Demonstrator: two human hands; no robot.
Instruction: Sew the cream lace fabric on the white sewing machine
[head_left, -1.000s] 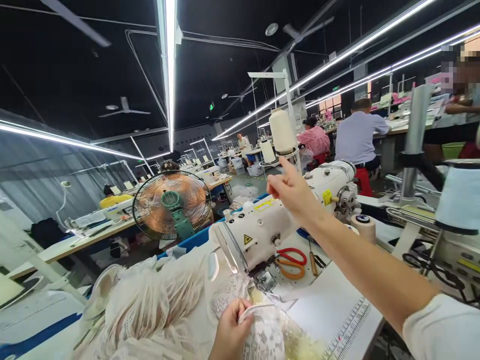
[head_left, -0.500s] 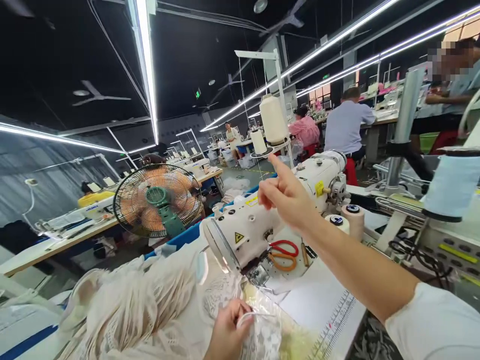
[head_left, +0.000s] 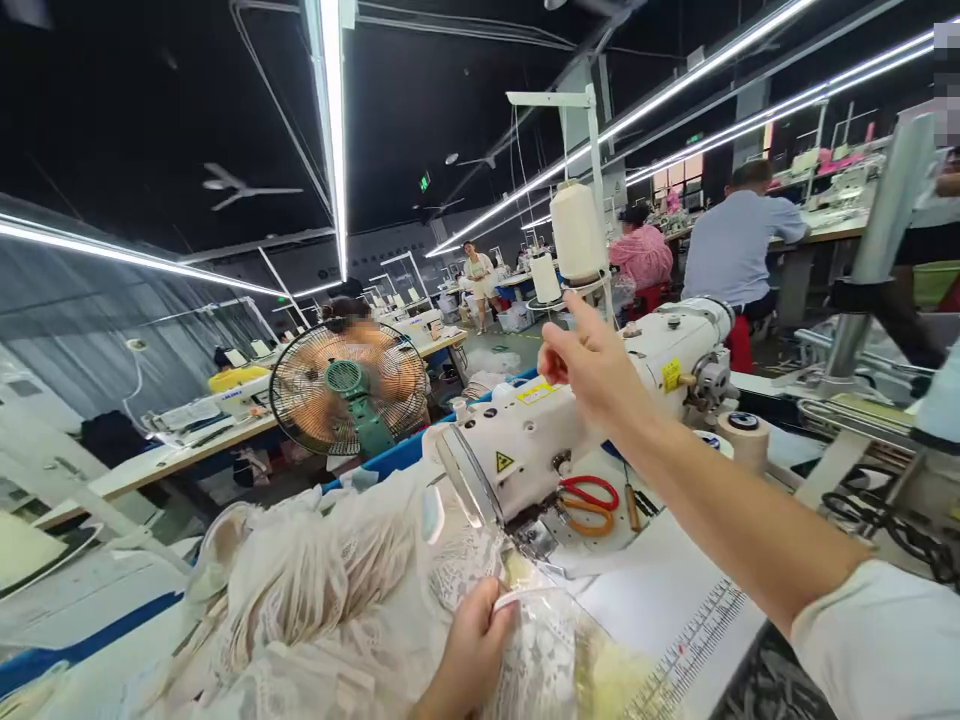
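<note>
Lace fabric (head_left: 540, 645): one piece in hand, white to cream, openwork patterned, with a smooth pale band along its upper edge. Location: front of the white surface (head_left: 652, 575), below the needle end of one sewing machine (head_left: 525, 450). Left hand (head_left: 469, 640): grip clamped on the fabric's edge. Right hand (head_left: 596, 370): raised before the machine, index finger extended, the others curled; whether its grip is together on anything cannot be told. Left of the fabric: one heap of cream cloth (head_left: 322, 570). Under the machine arm: two scissor handles, one red, one orange (head_left: 592, 531). Beyond: two thread cones (head_left: 579, 232) and one fan (head_left: 345, 378).
</note>
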